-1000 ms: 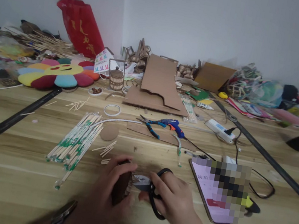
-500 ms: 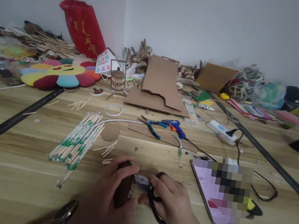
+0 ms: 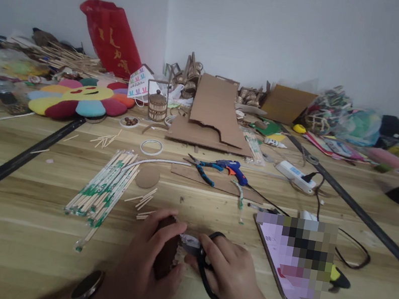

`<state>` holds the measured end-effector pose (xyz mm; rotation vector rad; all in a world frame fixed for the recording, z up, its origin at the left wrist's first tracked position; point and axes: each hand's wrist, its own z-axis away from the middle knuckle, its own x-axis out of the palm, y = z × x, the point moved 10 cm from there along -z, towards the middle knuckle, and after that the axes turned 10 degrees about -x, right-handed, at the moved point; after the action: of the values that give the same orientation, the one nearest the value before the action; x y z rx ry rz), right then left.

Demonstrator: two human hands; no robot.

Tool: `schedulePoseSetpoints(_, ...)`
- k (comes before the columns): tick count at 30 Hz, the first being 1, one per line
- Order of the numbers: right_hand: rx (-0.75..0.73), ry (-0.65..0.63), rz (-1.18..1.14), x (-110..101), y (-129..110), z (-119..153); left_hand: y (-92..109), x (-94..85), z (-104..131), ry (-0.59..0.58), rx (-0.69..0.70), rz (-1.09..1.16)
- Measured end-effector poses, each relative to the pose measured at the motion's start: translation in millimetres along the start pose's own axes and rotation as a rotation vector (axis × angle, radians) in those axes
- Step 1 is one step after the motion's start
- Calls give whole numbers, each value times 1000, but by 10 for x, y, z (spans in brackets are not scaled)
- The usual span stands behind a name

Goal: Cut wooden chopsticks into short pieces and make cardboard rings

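My left hand (image 3: 152, 259) is wrapped round a dark brown round piece (image 3: 166, 254) with a ragged row of short pale ends along its right edge. Fingers cover much of that piece. In my right hand (image 3: 229, 269) is a pair of black-handled scissors (image 3: 206, 278). The scissor blades (image 3: 190, 242) reach left and meet the upper part of the ragged edge. Short cut sticks (image 3: 145, 199) and a cardboard disc (image 3: 147, 178) lie just beyond my left hand.
Wrapped chopsticks (image 3: 105, 187) lie on the left. Pliers (image 3: 203, 170) and a blue glue gun (image 3: 234, 169) sit ahead, before cardboard sheets (image 3: 216, 106). A phone (image 3: 280, 260) and a power strip (image 3: 296, 177) with cables are at right. A small lidded bucket (image 3: 157, 106) stands behind.
Both hands and the scissors have shifted only very slightly. My left wrist has turned a little, and the scissor blades still rest at the piece's ragged edge.
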<state>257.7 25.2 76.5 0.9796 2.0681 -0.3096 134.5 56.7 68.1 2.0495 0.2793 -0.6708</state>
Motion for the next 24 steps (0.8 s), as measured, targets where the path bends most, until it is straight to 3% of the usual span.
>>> schedulePoseSetpoints(12, -10, -76, -40, 61, 12, 10, -144, 75, -69, -103, -163, 167)
schedulePoseSetpoints(24, 59, -44, -116, 95, 102, 10, -265, 120, -83, -163, -244, 296)
